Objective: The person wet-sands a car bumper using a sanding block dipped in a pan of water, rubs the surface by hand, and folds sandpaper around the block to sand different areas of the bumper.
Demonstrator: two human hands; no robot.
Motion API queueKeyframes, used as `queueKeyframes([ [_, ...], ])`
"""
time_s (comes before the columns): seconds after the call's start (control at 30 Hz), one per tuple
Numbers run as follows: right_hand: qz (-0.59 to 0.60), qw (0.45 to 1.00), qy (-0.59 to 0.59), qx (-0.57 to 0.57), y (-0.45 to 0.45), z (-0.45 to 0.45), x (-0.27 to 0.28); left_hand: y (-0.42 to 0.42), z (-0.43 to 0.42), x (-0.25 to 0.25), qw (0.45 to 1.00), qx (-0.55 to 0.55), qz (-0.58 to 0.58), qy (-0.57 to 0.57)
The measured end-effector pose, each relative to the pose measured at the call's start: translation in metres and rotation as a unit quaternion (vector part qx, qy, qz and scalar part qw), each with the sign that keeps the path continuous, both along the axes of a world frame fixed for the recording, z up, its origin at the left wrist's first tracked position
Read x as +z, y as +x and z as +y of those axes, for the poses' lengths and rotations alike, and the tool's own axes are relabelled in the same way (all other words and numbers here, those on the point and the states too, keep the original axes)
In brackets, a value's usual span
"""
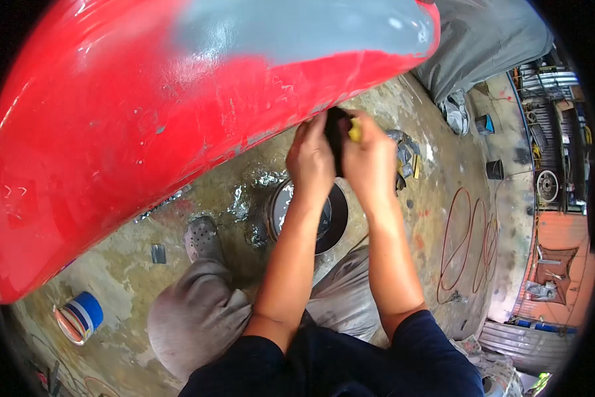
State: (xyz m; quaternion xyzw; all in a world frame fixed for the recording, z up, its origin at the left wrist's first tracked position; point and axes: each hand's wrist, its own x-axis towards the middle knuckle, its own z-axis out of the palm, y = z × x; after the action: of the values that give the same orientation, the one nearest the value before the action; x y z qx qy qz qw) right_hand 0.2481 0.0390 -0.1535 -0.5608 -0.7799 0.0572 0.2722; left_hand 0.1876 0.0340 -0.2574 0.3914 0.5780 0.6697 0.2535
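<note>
In front of the red panel's lower edge, my left hand (pixel 311 161) and my right hand (pixel 370 157) are close together, both closed. Between them is a dark sheet (pixel 337 132) that looks like sandpaper, blurred and partly covered by the fingers. A small yellow piece (pixel 355 130), perhaps a sponge, shows at my right fingers. The curved red panel (pixel 145 139) has a grey patch (pixel 304 30) along its top, and its surface looks wet. Below my forearms stands a dark round bucket (pixel 341 215) with water in it, partly hidden by my left arm.
A pile of scraps (pixel 410 157) lies right of my hands. A blue-and-white bucket (pixel 85 314) stands at lower left, near a small dark scrap (pixel 158 253). A red hose (pixel 451 245) curls over the wet concrete floor. Loaded shelves (pixel 555 132) line the right side.
</note>
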Motion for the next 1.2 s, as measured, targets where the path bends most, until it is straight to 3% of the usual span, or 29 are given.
queueKeyframes([
  [0.03, 0.061, 0.998, -0.003, -0.018, -0.001, -0.001, 0.01, 0.002, 0.003, 0.015, 0.998, 0.028, 0.035, 0.038],
  [0.07, 0.031, 0.998, -0.005, -0.047, -0.004, -0.001, 0.018, 0.0, 0.001, 0.021, 0.999, 0.008, 0.03, 0.012],
  [0.17, -0.043, 0.999, 0.001, 0.028, 0.001, 0.012, -0.036, 0.004, 0.008, -0.036, 0.999, 0.039, 0.001, -0.024],
  [0.27, -0.004, 0.997, -0.063, 0.039, 0.002, 0.011, -0.05, -0.007, -0.009, -0.036, 0.991, -0.012, 0.015, -0.133],
  [0.37, 0.069, 0.994, -0.08, -0.017, 0.017, -0.008, -0.044, -0.012, -0.024, -0.024, 0.98, 0.007, 0.146, -0.134],
  [0.4, 0.083, 0.987, -0.133, -0.048, 0.032, -0.011, -0.052, -0.011, -0.025, -0.019, 0.985, 0.029, 0.139, -0.097],
  [0.47, 0.051, 0.976, -0.193, -0.089, 0.069, -0.018, -0.09, 0.001, -0.019, -0.007, 0.989, 0.077, 0.124, -0.023],
  [0.5, 0.083, 0.965, -0.242, -0.056, 0.096, -0.02, -0.135, 0.007, -0.011, 0.0, 0.982, 0.085, 0.166, 0.014],
  [0.53, 0.115, 0.951, -0.287, -0.023, 0.12, -0.023, -0.181, 0.01, -0.006, 0.009, 0.99, 0.003, 0.129, 0.05],
  [0.63, 0.077, 0.913, -0.401, -0.024, 0.135, -0.049, -0.244, 0.02, 0.001, 0.013, 0.986, -0.028, 0.163, 0.032],
  [0.73, 0.031, 0.858, -0.51, -0.06, 0.132, -0.065, -0.281, 0.02, 0.002, -0.021, 0.977, -0.012, 0.212, -0.035],
  [0.8, -0.017, 0.878, -0.475, -0.064, 0.114, -0.07, -0.265, 0.013, -0.011, -0.042, 0.95, -0.011, 0.298, -0.091],
  [0.9, -0.032, 0.886, -0.461, -0.044, 0.108, -0.078, -0.299, 0.017, -0.026, -0.041, 0.903, 0.007, 0.383, -0.196],
  [1.03, -0.066, 0.884, -0.463, -0.004, 0.103, -0.069, -0.285, 0.024, -0.048, -0.05, 0.92, 0.013, 0.364, -0.141],
  [1.13, -0.058, 0.89, -0.45, -0.049, 0.103, -0.054, -0.215, 0.028, -0.075, -0.051, 0.851, -0.173, 0.373, -0.325],
  [1.17, -0.076, 0.884, -0.457, -0.057, 0.105, -0.05, -0.182, 0.031, -0.08, -0.066, 0.809, -0.246, 0.376, -0.38],
  [1.2, -0.066, 0.89, -0.447, -0.057, 0.112, -0.044, -0.186, 0.036, -0.085, -0.098, 0.736, -0.303, 0.425, -0.431],
])
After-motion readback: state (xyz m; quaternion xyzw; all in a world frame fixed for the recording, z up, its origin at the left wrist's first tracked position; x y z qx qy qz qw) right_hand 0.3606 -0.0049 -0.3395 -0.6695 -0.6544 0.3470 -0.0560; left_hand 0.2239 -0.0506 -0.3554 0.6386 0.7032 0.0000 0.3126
